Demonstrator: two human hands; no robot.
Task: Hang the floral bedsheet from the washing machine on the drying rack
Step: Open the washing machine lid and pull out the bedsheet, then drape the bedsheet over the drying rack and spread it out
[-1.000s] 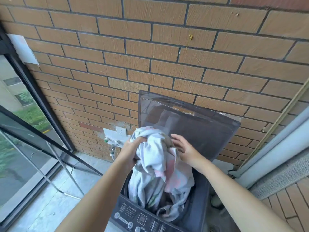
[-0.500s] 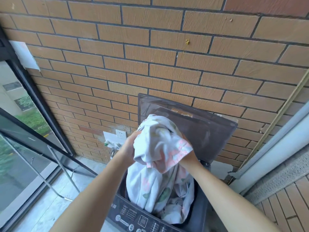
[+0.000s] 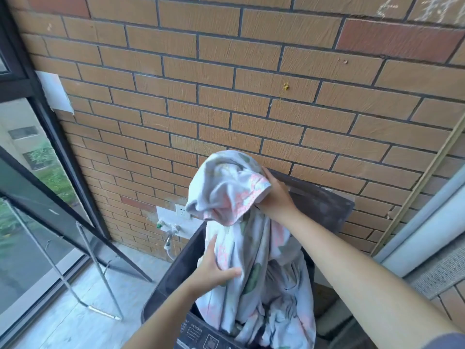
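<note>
Close below me, at the bottom edge of the view, is the dark grey control panel (image 3: 201, 337) of the black top-loading washing machine (image 3: 173, 275), with small white print on it. Out of the open drum rises the white floral bedsheet (image 3: 254, 263), with pink flowers and green leaves. It is crumpled and wet-looking; its lower part is still inside the machine and one fold hangs over the front edge.

My left hand (image 3: 214, 269) lies against the left side of the sheet, a little above the rim. Its fingers are almost straight and point upward, the thumb is spread to the right across the cloth, and it presses more than it grips.

Higher and further from me, my right hand (image 3: 275, 197) holds the top bunch of the sheet, well above the drum. The fingers go under the cloth and I cannot see them, but the cloth is gathered over them.

Behind this hand stands the dark raised lid (image 3: 324, 205) of the machine. To the left, on the pale floor, is a silver metal tube frame (image 3: 100, 275). Behind everything is the tan brick wall (image 3: 226, 71), with a white socket plate (image 3: 182, 211) and a tap (image 3: 168, 234) low on it. At the far left is the black-framed window (image 3: 30, 147).
</note>
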